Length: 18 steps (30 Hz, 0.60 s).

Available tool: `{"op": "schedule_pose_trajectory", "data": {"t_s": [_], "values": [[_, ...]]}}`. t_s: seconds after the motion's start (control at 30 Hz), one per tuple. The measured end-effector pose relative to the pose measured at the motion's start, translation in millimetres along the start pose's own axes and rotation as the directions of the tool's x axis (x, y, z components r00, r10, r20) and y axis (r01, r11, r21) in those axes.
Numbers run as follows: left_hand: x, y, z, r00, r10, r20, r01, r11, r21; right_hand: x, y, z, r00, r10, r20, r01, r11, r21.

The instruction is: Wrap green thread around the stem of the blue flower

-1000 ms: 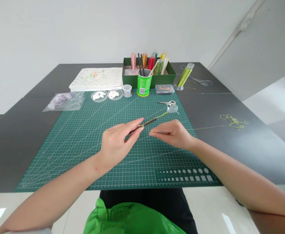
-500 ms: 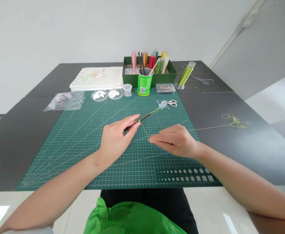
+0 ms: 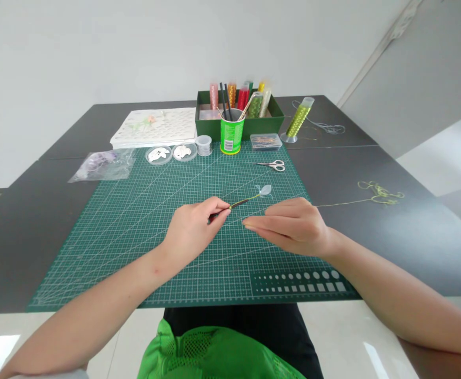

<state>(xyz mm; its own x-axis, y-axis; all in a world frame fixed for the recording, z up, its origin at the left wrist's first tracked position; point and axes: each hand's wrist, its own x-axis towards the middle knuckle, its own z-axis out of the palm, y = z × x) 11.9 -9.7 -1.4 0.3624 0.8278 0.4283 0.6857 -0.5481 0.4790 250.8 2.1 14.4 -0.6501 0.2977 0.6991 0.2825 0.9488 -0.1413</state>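
Between thumb and fingers, my left hand (image 3: 197, 223) pinches a dark thin stick (image 3: 240, 204) with a green-wrapped stem lying along it. Pale bluish petals (image 3: 266, 190) spread at the stem's far end, over the green cutting mat (image 3: 136, 221). To the right, my right hand (image 3: 293, 223) is closed in a pinch, its fingertips a short way from the stick. A thin yellow-green thread (image 3: 341, 203) runs from behind that hand to a loose tangle on the dark table; its stretch between the hands is too fine to make out.
White scissors (image 3: 277, 165) lie beyond the hands. Farther back stand a green cup (image 3: 231, 138) with sticks, a clear box (image 3: 266, 141), dishes of white pieces (image 3: 159, 155) and a dark green box (image 3: 209, 127) of thread spools. A yellow-green spool (image 3: 300, 119) leans at right, a plastic bag (image 3: 104, 164) lies left.
The petals and stick have swung down toward me, away from the scissors, and lie flatter. My left hand has shifted slightly right and nearer; my right hand has moved a little right.
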Motion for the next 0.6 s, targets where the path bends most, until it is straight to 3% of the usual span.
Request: {"op": "schedule_pose_trajectory", "data": {"t_s": [0.27,0.6], "values": [[-8,10,1.4,0.971,0.129,0.204,-0.134,0.991,0.014,1,5,-11,1.000,0.021,-0.021,-0.024,0.990,-0.139],[-10,11,3.5,0.921,0.330,0.209,-0.341,0.940,0.015,2,15,-8,0.989,0.148,0.001,-0.147,0.988,0.054]]}}
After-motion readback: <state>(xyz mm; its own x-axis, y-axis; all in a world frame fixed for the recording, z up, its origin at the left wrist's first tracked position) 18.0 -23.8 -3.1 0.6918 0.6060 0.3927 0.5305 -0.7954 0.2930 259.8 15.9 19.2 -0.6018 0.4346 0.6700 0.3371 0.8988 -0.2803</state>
